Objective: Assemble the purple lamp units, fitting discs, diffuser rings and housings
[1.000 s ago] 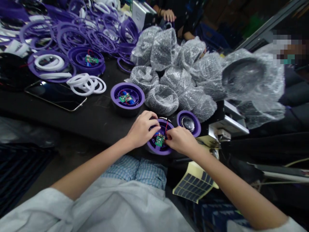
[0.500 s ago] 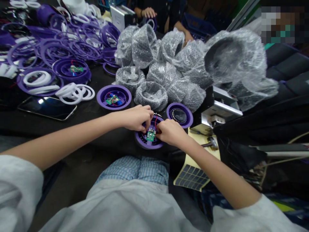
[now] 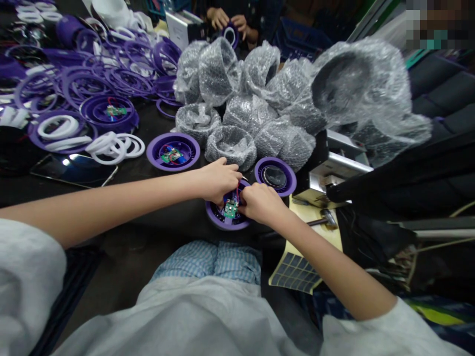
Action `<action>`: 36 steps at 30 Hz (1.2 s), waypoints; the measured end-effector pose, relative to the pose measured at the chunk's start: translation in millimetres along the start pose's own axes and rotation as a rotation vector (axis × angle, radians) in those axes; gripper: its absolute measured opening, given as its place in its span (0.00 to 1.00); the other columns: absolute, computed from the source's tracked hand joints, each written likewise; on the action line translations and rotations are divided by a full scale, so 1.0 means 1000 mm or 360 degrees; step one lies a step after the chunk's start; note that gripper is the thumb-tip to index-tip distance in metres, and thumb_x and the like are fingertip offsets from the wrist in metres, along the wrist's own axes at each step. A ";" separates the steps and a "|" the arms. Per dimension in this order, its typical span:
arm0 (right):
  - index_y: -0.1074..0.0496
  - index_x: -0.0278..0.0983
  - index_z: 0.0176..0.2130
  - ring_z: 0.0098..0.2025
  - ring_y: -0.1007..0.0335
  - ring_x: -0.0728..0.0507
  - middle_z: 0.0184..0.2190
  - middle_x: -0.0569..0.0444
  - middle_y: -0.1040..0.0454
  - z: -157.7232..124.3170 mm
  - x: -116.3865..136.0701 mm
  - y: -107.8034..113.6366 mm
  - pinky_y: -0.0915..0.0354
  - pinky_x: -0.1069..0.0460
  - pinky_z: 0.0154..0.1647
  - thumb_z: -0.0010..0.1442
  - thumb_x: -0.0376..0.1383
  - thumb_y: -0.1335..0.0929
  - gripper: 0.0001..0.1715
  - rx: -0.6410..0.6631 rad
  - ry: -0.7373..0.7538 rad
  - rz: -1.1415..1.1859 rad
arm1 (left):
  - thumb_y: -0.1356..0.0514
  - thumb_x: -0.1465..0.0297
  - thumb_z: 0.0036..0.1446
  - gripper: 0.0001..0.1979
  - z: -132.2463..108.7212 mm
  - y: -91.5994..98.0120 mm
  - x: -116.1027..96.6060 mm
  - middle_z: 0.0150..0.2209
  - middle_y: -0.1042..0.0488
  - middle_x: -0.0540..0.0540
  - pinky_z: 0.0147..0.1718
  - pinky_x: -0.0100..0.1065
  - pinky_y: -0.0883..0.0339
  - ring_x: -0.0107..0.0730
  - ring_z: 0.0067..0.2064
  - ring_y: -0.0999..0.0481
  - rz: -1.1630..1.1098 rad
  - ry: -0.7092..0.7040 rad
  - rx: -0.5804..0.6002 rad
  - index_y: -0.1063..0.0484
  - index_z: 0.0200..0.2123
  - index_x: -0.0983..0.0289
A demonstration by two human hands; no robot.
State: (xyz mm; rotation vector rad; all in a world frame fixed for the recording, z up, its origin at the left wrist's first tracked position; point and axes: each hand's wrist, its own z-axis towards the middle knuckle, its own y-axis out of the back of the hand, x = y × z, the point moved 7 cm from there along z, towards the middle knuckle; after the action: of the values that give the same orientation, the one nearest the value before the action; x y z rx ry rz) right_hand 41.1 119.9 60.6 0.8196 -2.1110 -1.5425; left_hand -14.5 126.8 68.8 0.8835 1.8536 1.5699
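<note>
A round purple housing [image 3: 222,220] lies at the near edge of the black table [image 3: 156,198]. Inside it sit a small green circuit board [image 3: 230,209] and a red wire [image 3: 237,189]. My left hand [image 3: 217,179] curls over the housing's far rim, fingers closed on it. My right hand [image 3: 260,203] pinches at the board and wire from the right, fingers pressed together. What exactly the fingertips grip is hidden.
Another purple housing with a board [image 3: 172,151] and one with a lens [image 3: 275,175] lie close by. Bubble-wrapped parts [image 3: 260,99] pile behind. Purple and white rings [image 3: 111,143], a phone [image 3: 74,169], a metal fixture [image 3: 334,163] and a sticker sheet [image 3: 297,272] surround. Another person's hands [image 3: 228,20] work at the far side.
The view has swung left and nearer; my left arm now stretches in from the left. Both hands stay on the same purple housing, with only small finger movements at the board.
</note>
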 end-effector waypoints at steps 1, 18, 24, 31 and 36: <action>0.27 0.32 0.36 0.38 0.28 0.34 0.33 0.40 0.25 0.000 -0.001 0.000 0.34 0.47 0.34 0.53 0.36 0.36 0.13 0.0001 -0.0003 0.0010 | 0.38 0.67 0.42 0.08 -0.001 0.000 -0.002 0.38 0.28 0.59 0.34 0.39 0.44 0.44 0.43 0.34 0.0026 0.0029 -0.0028 0.30 0.27 0.66; 0.27 0.31 0.38 0.40 0.28 0.37 0.35 0.41 0.25 0.016 0.006 0.005 0.34 0.50 0.37 0.46 0.31 0.33 0.16 0.0107 0.0200 0.0007 | 0.34 0.63 0.38 0.45 -0.008 -0.008 0.016 0.49 0.33 0.68 0.39 0.39 0.36 0.50 0.46 0.29 -0.0177 0.0582 0.0138 0.51 0.57 0.71; 0.26 0.30 0.36 0.40 0.28 0.36 0.34 0.38 0.25 0.007 0.004 -0.001 0.36 0.48 0.37 0.50 0.32 0.36 0.14 0.0016 0.0058 0.0079 | 0.41 0.72 0.42 0.48 -0.010 -0.009 0.007 0.44 0.28 0.69 0.49 0.51 0.44 0.50 0.45 0.28 -0.0191 0.0630 0.0159 0.65 0.62 0.76; 0.28 0.36 0.26 0.27 0.32 0.49 0.23 0.55 0.27 -0.003 -0.019 0.028 0.44 0.57 0.26 0.53 0.42 0.33 0.12 -0.0063 0.0096 0.0318 | 0.36 0.68 0.40 0.54 -0.021 -0.023 0.019 0.52 0.34 0.74 0.50 0.48 0.42 0.55 0.53 0.34 -0.0702 0.0780 -0.0037 0.68 0.63 0.75; 0.28 0.35 0.37 0.38 0.31 0.44 0.33 0.50 0.26 0.002 -0.033 0.046 0.43 0.53 0.35 0.59 0.45 0.38 0.17 -0.0517 -0.0107 0.0279 | 0.32 0.70 0.34 0.57 -0.028 -0.040 0.036 0.58 0.42 0.71 0.54 0.35 0.43 0.43 0.59 0.39 -0.1442 0.0763 -0.0153 0.65 0.62 0.72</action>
State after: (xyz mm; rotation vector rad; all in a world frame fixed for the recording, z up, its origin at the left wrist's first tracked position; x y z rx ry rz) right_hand 54.6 152.9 104.1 0.4628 -1.8493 -1.7721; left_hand -64.2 133.1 33.9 -0.4128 2.0178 1.2859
